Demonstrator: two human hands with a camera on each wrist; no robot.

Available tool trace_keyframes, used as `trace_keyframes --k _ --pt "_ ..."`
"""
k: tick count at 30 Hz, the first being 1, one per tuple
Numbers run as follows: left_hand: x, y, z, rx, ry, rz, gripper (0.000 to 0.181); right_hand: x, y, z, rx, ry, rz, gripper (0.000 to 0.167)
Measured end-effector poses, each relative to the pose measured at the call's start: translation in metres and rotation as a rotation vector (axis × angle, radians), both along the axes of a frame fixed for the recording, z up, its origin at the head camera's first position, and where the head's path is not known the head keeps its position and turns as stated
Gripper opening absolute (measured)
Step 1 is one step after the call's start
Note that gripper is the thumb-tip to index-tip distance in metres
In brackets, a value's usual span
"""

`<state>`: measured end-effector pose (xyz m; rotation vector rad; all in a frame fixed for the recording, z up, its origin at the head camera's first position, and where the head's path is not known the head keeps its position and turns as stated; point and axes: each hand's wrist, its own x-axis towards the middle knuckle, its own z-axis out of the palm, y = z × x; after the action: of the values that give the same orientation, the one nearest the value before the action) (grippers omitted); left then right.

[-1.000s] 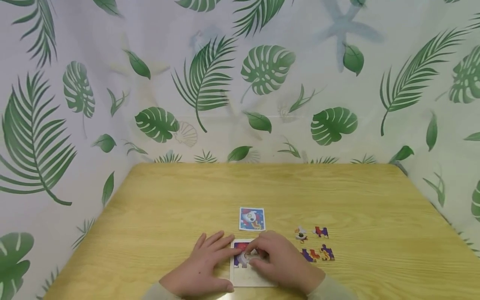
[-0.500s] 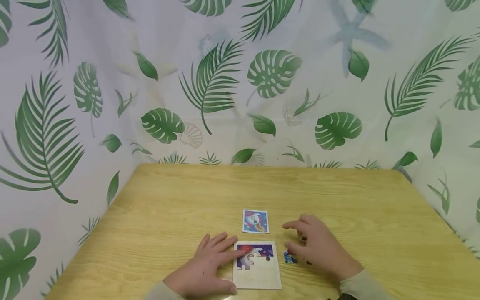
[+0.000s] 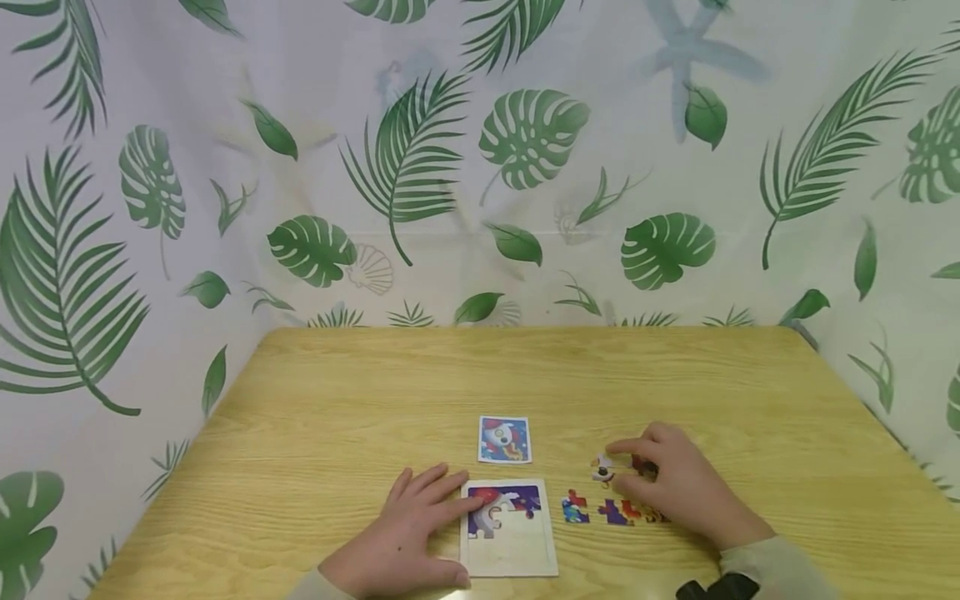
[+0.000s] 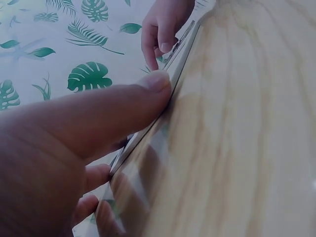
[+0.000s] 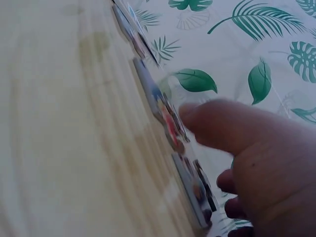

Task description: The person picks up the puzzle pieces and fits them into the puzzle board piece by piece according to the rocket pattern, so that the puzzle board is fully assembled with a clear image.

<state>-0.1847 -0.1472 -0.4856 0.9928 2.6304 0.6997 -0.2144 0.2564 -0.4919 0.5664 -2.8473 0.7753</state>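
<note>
1. Reaching over the loose pieces (image 3: 615, 512) right of the board, the right hand (image 3: 678, 482) bends thumb and index finger around a white puzzle piece (image 3: 601, 468); from my remote feed I cannot tell whether they grip it.
2. Half a second ago, I saw that hand covering the white piece; a second ago, it covered the puzzle board (image 3: 513, 554).
3. Fingers spread, grasping nothing, the left hand (image 3: 408, 532) stays at the partly filled board's left edge, index finger on its picture.

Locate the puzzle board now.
In the head view, the puzzle board sits at bottom centre, touched by the left hand, left of the loose pieces, below the picture card.
</note>
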Motion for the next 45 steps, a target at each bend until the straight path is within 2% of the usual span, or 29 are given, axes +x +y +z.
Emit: trace_keyframes --k 8,16,25,34,40,45 --pt "0.000 -0.001 0.000 0.015 -0.006 -0.012 0.083 0.001 -0.004 0.002 0.088 0.003 -0.020 0.032" --pt "0.000 -0.002 -0.001 0.009 0.016 -0.007 0.082 0.000 -0.007 0.004 0.093 0.030 0.001 0.026" --pt "0.000 -0.003 -0.003 -0.004 0.028 -0.005 0.082 -0.002 -0.009 0.002 0.083 0.040 0.010 0.018" --pt "0.000 -0.001 -0.002 -0.006 0.009 0.009 0.081 -0.002 -0.011 0.003 0.046 -0.014 -0.020 0.018" --pt "0.000 0.000 -0.003 -0.006 0.015 0.010 0.081 0.001 -0.025 0.002 0.021 -0.033 -0.049 0.017" --pt "0.000 -0.001 -0.003 -0.007 0.016 0.012 0.082 0.006 -0.042 0.005 -0.003 0.000 -0.015 0.014"
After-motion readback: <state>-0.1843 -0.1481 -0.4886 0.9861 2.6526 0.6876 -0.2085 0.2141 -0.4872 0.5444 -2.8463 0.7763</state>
